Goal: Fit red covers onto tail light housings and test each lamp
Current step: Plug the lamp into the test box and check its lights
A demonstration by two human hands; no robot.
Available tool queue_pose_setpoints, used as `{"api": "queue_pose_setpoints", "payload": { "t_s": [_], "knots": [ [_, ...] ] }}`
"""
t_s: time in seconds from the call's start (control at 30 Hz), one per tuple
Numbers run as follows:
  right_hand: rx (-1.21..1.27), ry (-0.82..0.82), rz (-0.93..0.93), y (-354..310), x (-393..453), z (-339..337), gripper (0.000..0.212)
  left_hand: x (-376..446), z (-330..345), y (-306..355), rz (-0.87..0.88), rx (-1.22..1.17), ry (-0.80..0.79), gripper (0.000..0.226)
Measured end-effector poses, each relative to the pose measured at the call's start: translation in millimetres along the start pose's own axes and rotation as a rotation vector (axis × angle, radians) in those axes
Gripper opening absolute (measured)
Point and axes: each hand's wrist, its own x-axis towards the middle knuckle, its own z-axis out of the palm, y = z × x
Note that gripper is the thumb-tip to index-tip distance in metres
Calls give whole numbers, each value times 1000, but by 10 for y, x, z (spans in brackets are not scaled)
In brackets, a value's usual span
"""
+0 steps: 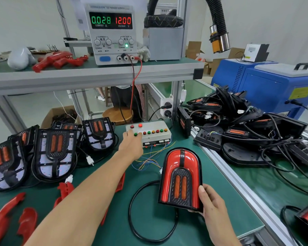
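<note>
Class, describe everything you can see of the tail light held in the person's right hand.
The tail light is an arch-topped lamp with a glossy red cover split by a black centre strip. A textured black insert low down holds two orange bars. Its housing is black plastic. It stands tilted on the green mat, the right hand gripping its lower right corner. A black cable loops out from under it.

An assembly workshop: bench power supply [112, 32], button test box [148, 133], heaped housings [238, 125].
</note>
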Motion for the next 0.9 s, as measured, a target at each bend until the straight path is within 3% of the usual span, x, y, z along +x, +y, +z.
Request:
{"api": "queue_pose_setpoints", "payload": {
  "t_s": [0.9],
  "knots": [
    [-57, 47, 17, 64, 37, -21, 24, 63, -47, 39, -44, 28, -31, 58]
  ]
}}
